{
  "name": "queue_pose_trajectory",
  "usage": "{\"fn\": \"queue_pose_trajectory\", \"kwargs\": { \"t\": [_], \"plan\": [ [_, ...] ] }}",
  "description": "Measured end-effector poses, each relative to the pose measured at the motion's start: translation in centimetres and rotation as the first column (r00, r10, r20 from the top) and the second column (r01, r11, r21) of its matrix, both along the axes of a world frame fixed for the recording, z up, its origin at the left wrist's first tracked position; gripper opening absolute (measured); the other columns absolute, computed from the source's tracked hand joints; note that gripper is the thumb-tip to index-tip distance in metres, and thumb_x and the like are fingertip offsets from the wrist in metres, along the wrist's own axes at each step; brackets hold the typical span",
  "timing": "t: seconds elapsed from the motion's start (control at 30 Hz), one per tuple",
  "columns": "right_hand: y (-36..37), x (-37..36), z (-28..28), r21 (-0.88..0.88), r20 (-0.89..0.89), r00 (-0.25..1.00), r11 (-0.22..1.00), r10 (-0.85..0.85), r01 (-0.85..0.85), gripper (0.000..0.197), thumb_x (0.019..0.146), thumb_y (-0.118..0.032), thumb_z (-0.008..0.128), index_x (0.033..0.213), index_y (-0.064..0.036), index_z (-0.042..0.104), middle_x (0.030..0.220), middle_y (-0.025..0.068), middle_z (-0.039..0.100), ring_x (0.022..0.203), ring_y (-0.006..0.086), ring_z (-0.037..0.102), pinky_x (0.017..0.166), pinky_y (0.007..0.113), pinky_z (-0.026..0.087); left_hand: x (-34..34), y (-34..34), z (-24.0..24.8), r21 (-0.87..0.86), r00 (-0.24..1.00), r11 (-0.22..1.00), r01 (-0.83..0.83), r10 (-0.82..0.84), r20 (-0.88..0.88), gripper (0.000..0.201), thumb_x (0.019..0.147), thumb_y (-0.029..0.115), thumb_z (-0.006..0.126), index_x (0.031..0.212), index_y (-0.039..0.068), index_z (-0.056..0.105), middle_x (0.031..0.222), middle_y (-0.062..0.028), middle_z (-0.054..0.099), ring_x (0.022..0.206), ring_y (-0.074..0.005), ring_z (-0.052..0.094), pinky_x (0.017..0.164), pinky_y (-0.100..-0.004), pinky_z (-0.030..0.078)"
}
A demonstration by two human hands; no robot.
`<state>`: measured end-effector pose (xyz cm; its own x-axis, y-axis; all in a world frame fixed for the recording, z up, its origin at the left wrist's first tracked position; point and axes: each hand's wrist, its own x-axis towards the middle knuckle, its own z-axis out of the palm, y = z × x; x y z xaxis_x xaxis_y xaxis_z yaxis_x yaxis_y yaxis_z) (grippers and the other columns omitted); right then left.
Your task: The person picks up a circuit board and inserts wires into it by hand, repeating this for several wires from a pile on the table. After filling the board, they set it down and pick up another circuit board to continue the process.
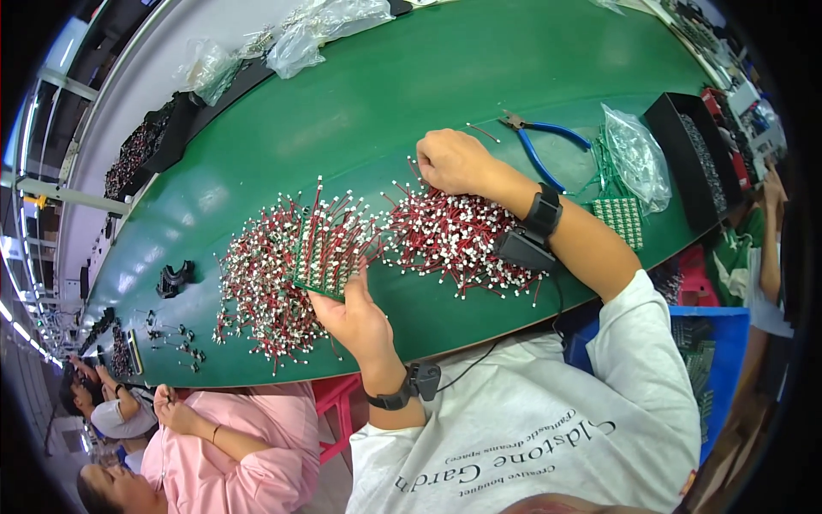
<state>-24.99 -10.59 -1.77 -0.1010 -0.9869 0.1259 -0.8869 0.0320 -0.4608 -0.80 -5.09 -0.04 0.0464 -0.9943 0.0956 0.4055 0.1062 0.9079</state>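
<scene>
My left hand [353, 319] grips the near edge of a green circuit board panel [324, 276], thumb and fingers closed on it. Rows of small solder pads show on the panel, and many red wires with white connectors stand up from it. My right hand [454, 161] is curled closed above the far side of a heap of red connector wires [445, 230]. Its fingertips point down, and whatever they pinch is hidden. Another heap of the same wires [257, 287] lies left of the panel and touches it. A dark strap circles each wrist.
Blue-handled cutters [548, 147], a clear plastic bag [638, 158] and another board panel [618, 221] lie to the right, beside a black bin [698, 163]. A blue crate [719, 351] stands below the table edge. A person in pink [248, 437] sits at my left.
</scene>
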Motion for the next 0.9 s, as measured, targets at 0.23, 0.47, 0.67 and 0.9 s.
{"fn": "queue_pose_trajectory", "kwargs": {
  "t": [0.23, 0.47, 0.67, 0.9],
  "plan": [
    [1.8, 2.0, 3.1, 0.004, -0.088, 0.995, 0.999, -0.040, 0.041, 0.034, 0.079, -0.031, 0.071, 0.085, 0.0016, 0.063, 0.087, 0.0206, 0.066, 0.084, 0.0389, 0.065, 0.075, 0.047, 0.052, 0.1, -0.2, -0.1, -0.017, 1.000, 1.000, 0.005, -0.005, -0.001, 0.048, 0.085, -0.014, 0.042, 0.132, -0.003, 0.040, 0.122, -0.0169, 0.055, 0.107, -0.0239, 0.060, 0.097, -0.0412, 0.050],
    [0.8, 1.4, 2.1, 0.120, 0.024, 1.000, 0.993, 0.008, -0.011, 0.024, 0.071, -0.018, 0.069, 0.085, 0.0013, 0.069, 0.084, 0.0202, 0.069, 0.084, 0.0379, 0.068, 0.072, 0.045, 0.054, -0.1, -0.2, -0.1, -0.037, 1.000, 0.999, 0.014, -0.014, -0.013, 0.046, 0.085, -0.015, 0.043, 0.130, -0.003, 0.041, 0.120, -0.0164, 0.056, 0.105, -0.0230, 0.060, 0.096, -0.0389, 0.051],
    [0.9, -0.1, 3.6, -0.179, 0.459, 0.866, 0.976, 0.197, -0.127, 0.016, 0.078, -0.011, 0.066, 0.085, 0.0035, 0.065, 0.073, 0.0086, 0.066, 0.067, 0.0143, 0.064, 0.063, 0.028, 0.052, 0.0, 0.0, 0.4, -0.020, 0.998, 1.000, -0.023, 0.022, -0.052, 0.046, 0.086, -0.015, 0.044, 0.130, -0.004, 0.041, 0.120, -0.0161, 0.056, 0.104, -0.0219, 0.060, 0.094, -0.0360, 0.051],
    [1.6, -0.1, 5.1, -0.131, 0.917, 0.345, 0.969, 0.199, -0.210, 0.009, 0.085, -0.003, 0.058, 0.092, 0.0018, 0.056, 0.078, 0.0052, 0.060, 0.071, 0.0131, 0.065, 0.062, 0.023, 0.051, 0.1, -0.1, 0.3, -0.042, 0.998, 0.999, -0.018, 0.015, -0.060, 0.041, 0.087, -0.014, 0.050, 0.127, -0.005, 0.044, 0.115, -0.0154, 0.059, 0.101, -0.0206, 0.061, 0.092, -0.0349, 0.052]
  ]
}}
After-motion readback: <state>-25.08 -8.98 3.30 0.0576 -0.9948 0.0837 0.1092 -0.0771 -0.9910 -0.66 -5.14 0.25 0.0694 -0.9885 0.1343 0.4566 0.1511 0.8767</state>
